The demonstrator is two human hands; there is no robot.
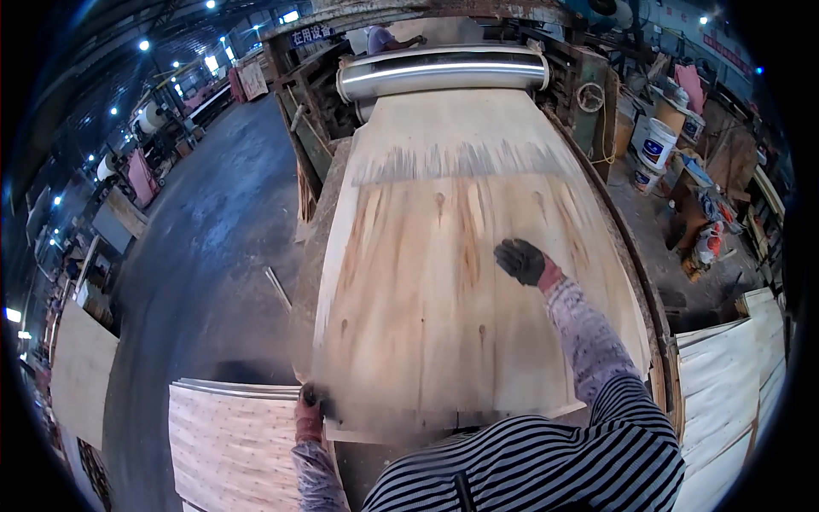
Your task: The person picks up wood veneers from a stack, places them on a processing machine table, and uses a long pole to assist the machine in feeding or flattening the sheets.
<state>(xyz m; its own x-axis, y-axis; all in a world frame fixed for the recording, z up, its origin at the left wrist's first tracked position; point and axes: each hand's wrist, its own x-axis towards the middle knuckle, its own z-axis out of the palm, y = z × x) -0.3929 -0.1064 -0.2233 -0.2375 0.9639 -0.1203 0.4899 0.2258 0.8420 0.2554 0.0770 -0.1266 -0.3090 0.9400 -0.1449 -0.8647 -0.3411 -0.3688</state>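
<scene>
A wide wood veneer sheet [444, 290], tan with darker grain streaks and knots, lies before me on the machine bed. Its far end overlaps a paler sheet [461, 115] that reaches to a shiny metal roller [444, 72]. My right hand [522, 261], in a dark-palmed glove, is over the right middle of the tan sheet with its fingers curled in; nothing shows in it. At the sheet's near left corner, my left hand [310, 411] is closed on the edge, its dark fingertips partly blurred. The near edge of the sheet is smeared by motion.
A stack of pale sheets [235, 439] stands at my left, another stack [725, 384] at my right. White buckets [657, 143] and clutter line the right side. A person [388, 38] is beyond the roller. A grey floor aisle [205, 222] runs along the left.
</scene>
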